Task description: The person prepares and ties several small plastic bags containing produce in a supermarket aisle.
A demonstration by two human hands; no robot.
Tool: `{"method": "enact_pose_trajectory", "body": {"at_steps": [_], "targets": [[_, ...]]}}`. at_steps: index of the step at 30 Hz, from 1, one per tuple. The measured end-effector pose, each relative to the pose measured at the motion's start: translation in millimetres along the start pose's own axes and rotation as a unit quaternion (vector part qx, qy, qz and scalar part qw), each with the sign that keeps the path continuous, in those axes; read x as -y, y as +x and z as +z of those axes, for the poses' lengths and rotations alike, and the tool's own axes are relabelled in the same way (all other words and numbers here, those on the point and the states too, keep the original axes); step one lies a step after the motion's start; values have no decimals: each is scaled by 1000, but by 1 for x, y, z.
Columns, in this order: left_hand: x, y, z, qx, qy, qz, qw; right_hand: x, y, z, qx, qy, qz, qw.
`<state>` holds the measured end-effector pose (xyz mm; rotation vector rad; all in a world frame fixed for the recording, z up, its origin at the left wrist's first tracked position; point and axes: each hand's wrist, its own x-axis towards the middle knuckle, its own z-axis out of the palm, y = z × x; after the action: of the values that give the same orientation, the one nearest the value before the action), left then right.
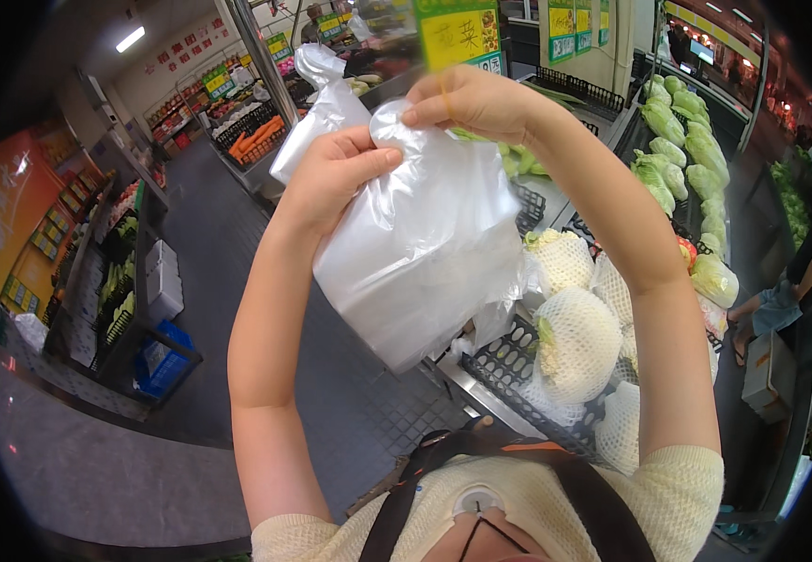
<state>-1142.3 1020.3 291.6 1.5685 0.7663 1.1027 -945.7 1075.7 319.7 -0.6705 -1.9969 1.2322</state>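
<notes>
A stack of thin translucent plastic bags [413, 239] hangs in front of me, spread over the edge of the vegetable stand. My left hand [339, 168] grips its upper left part, the thumb lying across the film. At the top of the bags, my right hand [473, 102] pinches the rounded handle part between thumb and fingers. What looks like a thin yellow band crosses the right fingers. Behind my left hand, another bunch of plastic bags [325, 105] hangs near a metal post [262, 56].
Cauliflowers in white foam nets [578, 337] fill a black crate [501, 358] at lower right. Chinese cabbages [704, 154] line the rack beyond my right arm. Carrots [257, 139] lie behind the post. Another vegetable shelf [121, 295] stands left across the aisle. A person's leg [806, 274] shows far right.
</notes>
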Motion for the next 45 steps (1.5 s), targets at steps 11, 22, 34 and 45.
{"method": "enact_pose_trajectory", "body": {"at_steps": [11, 22, 34, 45], "targets": [[5, -3, -15, -7, 22, -1, 1000, -13, 8, 20, -20, 27, 6, 999], [-34, 5, -24, -230, 234, 291, 899, 1, 65, 16, -172, 116, -136, 969], [-51, 71, -78, -155, -13, 151, 976, 25, 117, -5, -164, 19, -173, 971], [-51, 71, -79, -161, -34, 156, 974, 27, 114, 0, -143, 70, -145, 976]]}}
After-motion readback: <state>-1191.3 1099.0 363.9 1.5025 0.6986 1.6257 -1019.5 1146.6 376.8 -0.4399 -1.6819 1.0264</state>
